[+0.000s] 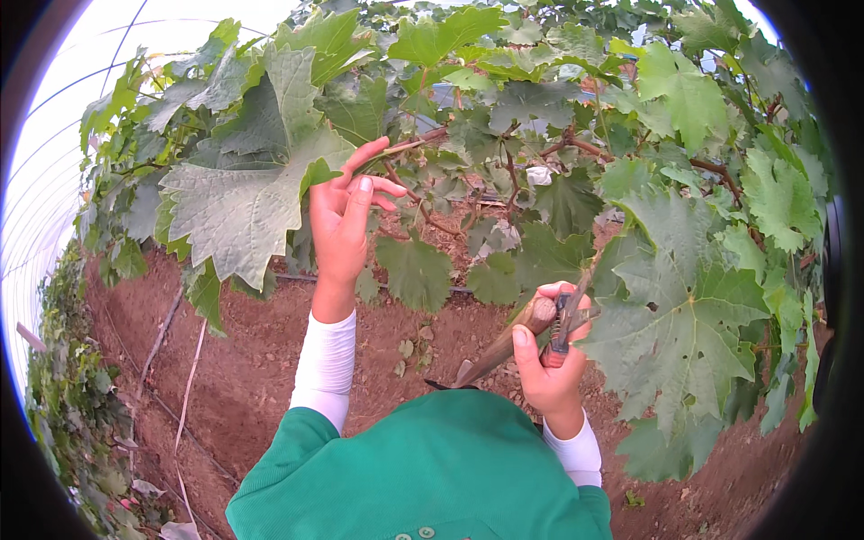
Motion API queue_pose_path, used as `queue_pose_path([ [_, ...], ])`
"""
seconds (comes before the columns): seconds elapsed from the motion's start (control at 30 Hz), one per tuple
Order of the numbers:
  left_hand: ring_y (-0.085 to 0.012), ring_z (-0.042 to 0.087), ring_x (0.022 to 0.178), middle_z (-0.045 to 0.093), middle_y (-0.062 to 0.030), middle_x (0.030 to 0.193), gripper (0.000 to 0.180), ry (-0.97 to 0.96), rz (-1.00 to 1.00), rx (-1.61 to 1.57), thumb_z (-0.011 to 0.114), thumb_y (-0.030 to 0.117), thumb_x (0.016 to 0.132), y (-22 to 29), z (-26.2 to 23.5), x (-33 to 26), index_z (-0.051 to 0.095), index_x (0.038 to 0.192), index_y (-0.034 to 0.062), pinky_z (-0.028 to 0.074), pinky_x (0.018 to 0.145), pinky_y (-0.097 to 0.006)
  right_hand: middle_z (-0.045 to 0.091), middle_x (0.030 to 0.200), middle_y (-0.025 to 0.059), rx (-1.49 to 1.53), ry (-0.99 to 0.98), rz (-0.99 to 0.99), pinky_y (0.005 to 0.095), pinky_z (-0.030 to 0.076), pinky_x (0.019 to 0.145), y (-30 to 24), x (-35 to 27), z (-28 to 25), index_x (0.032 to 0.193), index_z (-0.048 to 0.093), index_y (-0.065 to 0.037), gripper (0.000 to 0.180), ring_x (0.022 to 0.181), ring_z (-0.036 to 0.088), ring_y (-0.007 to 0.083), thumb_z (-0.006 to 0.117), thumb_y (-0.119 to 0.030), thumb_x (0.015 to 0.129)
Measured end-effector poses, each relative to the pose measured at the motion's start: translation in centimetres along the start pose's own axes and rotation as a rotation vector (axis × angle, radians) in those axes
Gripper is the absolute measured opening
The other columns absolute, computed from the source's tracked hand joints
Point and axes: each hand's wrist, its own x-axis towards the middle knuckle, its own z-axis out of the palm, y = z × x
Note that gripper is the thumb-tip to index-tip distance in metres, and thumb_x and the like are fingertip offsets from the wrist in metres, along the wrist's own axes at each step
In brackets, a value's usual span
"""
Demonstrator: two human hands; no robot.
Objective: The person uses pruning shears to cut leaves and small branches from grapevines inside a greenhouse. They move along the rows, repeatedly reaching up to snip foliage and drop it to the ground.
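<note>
Both hands: left (340,225) pinches shoot (396,148), right (549,360) grips shears (565,324).

The person wears a green short-sleeved garment of smooth fabric, with small round buttons visible at the lower edge of the view. Beneath it, close-fitting white long sleeves cover both forearms and end at the wrists. The left hand (340,225) and the right hand (551,364) are bare, without gloves.
</note>
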Motion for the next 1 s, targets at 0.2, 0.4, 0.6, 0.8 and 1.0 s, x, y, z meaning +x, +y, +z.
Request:
queue_pose_path([
  [0.2,-0.0162,0.065,0.071,0.065,-0.0206,0.106,0.057,-0.079,-0.013,0.055,0.046,0.012,0.094,0.8,-1.9,5.1,0.020,0.143,-0.0005,0.052,0.062,-0.025,0.044,0.124,0.0107,-0.042,-0.048,-0.081,0.0310,0.034,0.098,-0.1,0.8,-0.1,0.125,0.039,0.004,0.046,0.109,0.044,0.0167,0.060,-0.008,0.086],
  [0.4,-0.0170,0.066,0.066,0.066,-0.0200,0.102,0.054,-0.175,-0.020,0.084,0.044,0.010,0.094,0.0,-3.7,9.0,0.022,0.142,-0.0021,0.053,0.059,-0.024,0.045,0.123,0.0096,-0.021,0.009,-0.080,0.0297,0.035,0.095,-0.2,0.5,0.4,0.127,0.038,0.003,0.046,0.107,0.045,0.0151,0.059,-0.008,0.087],
  [0.6,-0.0166,0.066,0.065,0.067,-0.0185,0.099,0.052,-0.207,-0.019,0.093,0.042,0.007,0.093,-0.9,-4.7,10.3,0.023,0.141,-0.0018,0.052,0.056,-0.024,0.046,0.119,0.0077,-0.051,0.064,-0.035,0.0287,0.036,0.094,-0.3,0.3,0.9,0.127,0.039,0.000,0.045,0.105,0.046,0.0146,0.058,-0.010,0.088],
  [0.8,-0.0158,0.066,0.064,0.067,-0.0186,0.099,0.053,-0.241,-0.041,0.076,0.043,0.007,0.093,-1.1,-5.7,10.7,0.023,0.142,-0.0007,0.051,0.055,-0.024,0.046,0.111,0.0080,0.077,0.142,0.049,0.0290,0.039,0.089,-1.2,0.5,2.2,0.123,0.042,0.003,0.044,0.100,0.046,0.0140,0.061,-0.008,0.084],
  [1.0,-0.0157,0.066,0.065,0.067,-0.0187,0.100,0.053,-0.246,-0.037,0.063,0.044,0.009,0.094,-1.3,-6.7,10.4,0.024,0.142,0.0003,0.051,0.058,-0.024,0.045,0.117,0.0088,0.065,0.140,0.033,0.0290,0.037,0.092,-0.7,0.4,3.2,0.127,0.037,0.003,0.049,0.104,0.045,0.0154,0.060,-0.008,0.085],
])
